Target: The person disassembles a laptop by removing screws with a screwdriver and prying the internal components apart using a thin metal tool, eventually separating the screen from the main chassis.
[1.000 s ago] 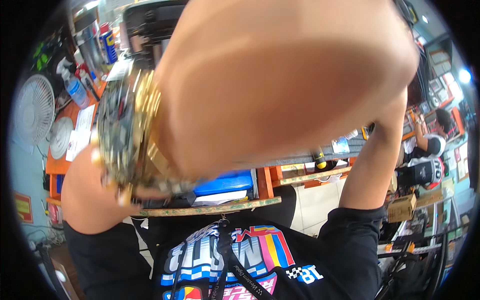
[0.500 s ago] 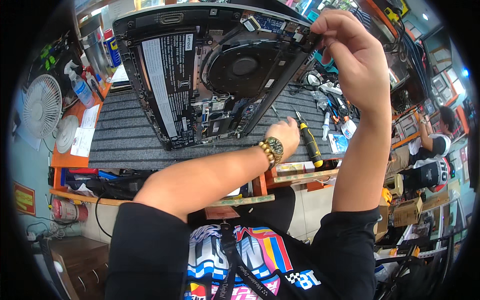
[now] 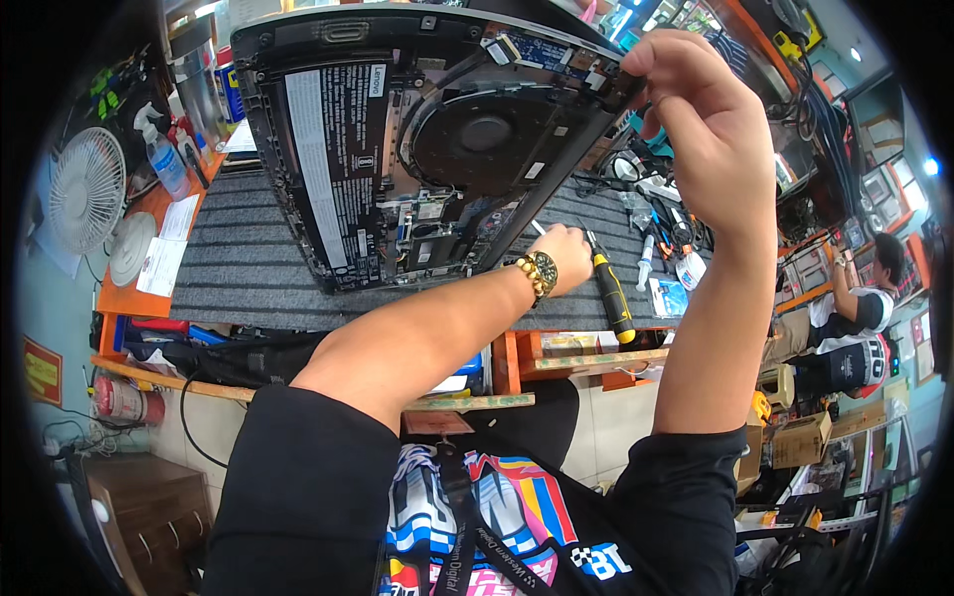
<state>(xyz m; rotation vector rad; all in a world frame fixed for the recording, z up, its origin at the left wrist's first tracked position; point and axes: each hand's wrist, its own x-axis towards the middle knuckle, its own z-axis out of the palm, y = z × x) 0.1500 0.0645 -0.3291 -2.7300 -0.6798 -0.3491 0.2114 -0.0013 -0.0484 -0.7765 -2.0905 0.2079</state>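
Observation:
An opened laptop base (image 3: pixel 407 189) stands tilted up on the grey ribbed mat (image 3: pixel 229 298), showing its battery, fan and circuit boards. My right hand (image 3: pixel 711 129) grips its upper right corner with bent fingers. My left hand (image 3: pixel 561 253), below my watch and bead bracelet, is on the mat right of the laptop's lower edge; its fingers curl down beside a thin metal tool (image 3: pixel 539 226), and what is under them is hidden. A yellow-and-black screwdriver (image 3: pixel 614 298) lies just right of that hand.
Several tools, cables and a syringe (image 3: pixel 644 263) lie at the right. A spray bottle (image 3: pixel 169 169), papers (image 3: pixel 164 258) and a white fan (image 3: pixel 84 194) are at the left. An open drawer (image 3: pixel 229 358) is below the mat. A seated co-worker (image 3: pixel 860 298) works at the far right.
The blurred arm that filled the view is down beside the mat. Since half a second ago my left hand's fingers have curled downward at nearly the same place; my right hand still grips the laptop.

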